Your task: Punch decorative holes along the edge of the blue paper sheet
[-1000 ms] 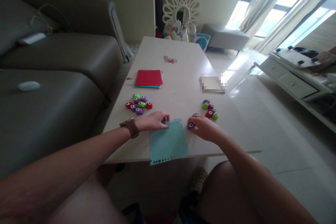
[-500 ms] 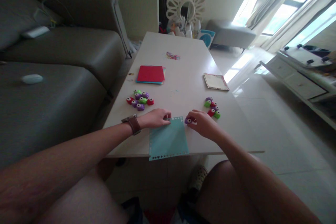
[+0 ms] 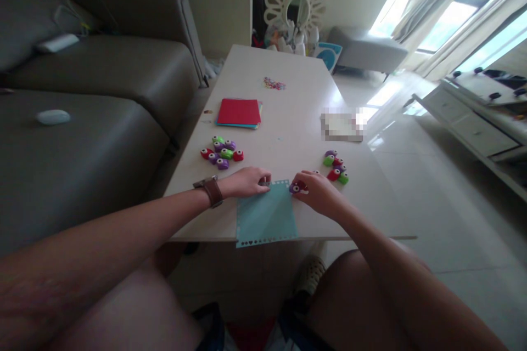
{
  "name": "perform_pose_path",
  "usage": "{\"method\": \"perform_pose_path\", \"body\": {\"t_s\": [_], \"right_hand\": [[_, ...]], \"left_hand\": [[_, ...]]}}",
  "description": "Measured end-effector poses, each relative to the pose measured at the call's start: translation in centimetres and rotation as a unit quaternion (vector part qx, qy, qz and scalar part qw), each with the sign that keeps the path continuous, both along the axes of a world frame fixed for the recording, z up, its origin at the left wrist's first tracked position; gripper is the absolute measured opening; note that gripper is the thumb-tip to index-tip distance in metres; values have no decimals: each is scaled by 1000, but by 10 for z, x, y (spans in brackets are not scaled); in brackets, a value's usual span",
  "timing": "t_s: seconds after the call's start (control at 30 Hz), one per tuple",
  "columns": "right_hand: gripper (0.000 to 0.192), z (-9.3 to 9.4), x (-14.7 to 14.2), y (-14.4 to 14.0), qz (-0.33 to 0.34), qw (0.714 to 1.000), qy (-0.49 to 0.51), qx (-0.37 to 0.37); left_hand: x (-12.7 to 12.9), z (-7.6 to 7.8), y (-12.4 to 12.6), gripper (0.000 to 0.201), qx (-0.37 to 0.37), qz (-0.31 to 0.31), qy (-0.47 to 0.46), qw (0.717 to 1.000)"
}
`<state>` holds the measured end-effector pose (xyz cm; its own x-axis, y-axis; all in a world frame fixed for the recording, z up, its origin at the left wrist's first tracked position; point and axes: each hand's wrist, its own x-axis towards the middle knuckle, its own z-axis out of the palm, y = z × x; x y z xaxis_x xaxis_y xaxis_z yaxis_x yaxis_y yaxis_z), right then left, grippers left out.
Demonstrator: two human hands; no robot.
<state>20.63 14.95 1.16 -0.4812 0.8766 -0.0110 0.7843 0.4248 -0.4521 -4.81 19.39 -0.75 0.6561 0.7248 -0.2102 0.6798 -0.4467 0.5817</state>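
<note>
A sheet of light blue paper point(image 3: 267, 211) lies at the table's near edge, its lower end sticking out past it. Small shapes are punched along its borders. At the top edge, my left hand point(image 3: 249, 181) pinches the paper between thumb and fingers. My right hand point(image 3: 319, 192) is closed around a purple craft punch point(image 3: 295, 188), which sits against the sheet's upper right edge; whether the paper is inside its slot I cannot tell. Left of my hands is a group of craft punches point(image 3: 224, 153) in green, purple and red. Another group of punches point(image 3: 337, 167) lies to the right.
A stack of coloured paper point(image 3: 239, 112), red on top, lies at the table's left. Tiny paper bits point(image 3: 274, 84) are heaped farther back. A pale sheet point(image 3: 341, 127), partly pixelated, lies at the right edge. A grey sofa point(image 3: 94, 115) stands left of the table point(image 3: 296, 109).
The purple punch has come closer to the sheet's upper right corner and now meets its edge. My left hand keeps its pinch on the paper. The view has shifted slightly.
</note>
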Motion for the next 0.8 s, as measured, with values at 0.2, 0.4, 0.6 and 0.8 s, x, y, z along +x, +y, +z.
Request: {"method": "perform_pose_path", "body": {"t_s": [0.2,0.4,0.6,0.8], "right_hand": [[13,-3,0,2,2,1000,9,-11],[12,-1,0,2,14,1000,10,-15],[14,0,1,2,26,999,18,-28],[10,2,1,5,-65,988,74,-117]], "left_hand": [[1,1,-3,18,24,-4,-1,1000],[0,-2,-3,19,39,-12,5,999],[0,3,-5,29,60,-14,26,998],[0,11,-11,37,153,-35,25,987]]}}
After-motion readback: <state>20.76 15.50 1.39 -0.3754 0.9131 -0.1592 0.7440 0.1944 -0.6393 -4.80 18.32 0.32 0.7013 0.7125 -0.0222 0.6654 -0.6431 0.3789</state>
